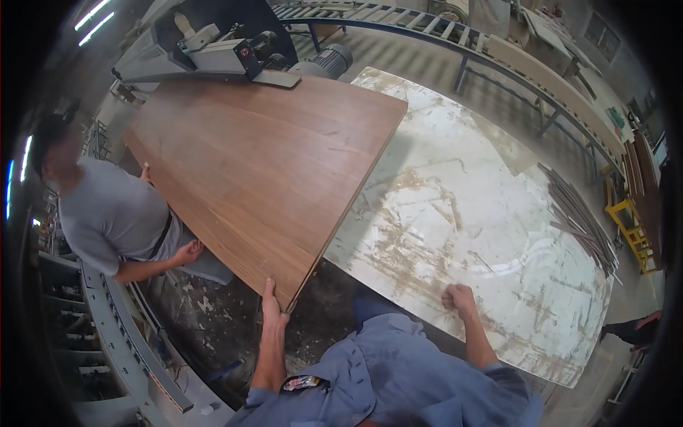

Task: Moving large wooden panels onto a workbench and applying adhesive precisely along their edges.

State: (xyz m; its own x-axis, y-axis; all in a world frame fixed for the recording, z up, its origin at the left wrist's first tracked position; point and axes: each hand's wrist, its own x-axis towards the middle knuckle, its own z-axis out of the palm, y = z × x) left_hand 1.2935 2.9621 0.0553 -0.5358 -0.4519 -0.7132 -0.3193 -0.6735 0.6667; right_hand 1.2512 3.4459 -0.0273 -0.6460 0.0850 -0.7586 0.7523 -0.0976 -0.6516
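Note:
A large brown wood-grain panel [263, 156] lies slanting across the left and middle, its far end at a machine. My left hand [272, 304] grips the panel's near corner, thumb on top and fingers curled beneath the edge. My right hand [459, 297] is closed in a fist over the near edge of a white, scuffed tabletop [455, 213], with nothing showing in it. A co-worker [117, 206] in a grey shirt stands at the panel's left edge, both hands close against it.
The machine [213, 57] with a motor [329, 62] stands at the far end. Several thin dark strips [582, 220] lie along the table's right edge. A roller conveyor [427, 32] runs behind. A yellow rack [629, 220] is at the far right, and a grey metal rail [139, 341] at lower left.

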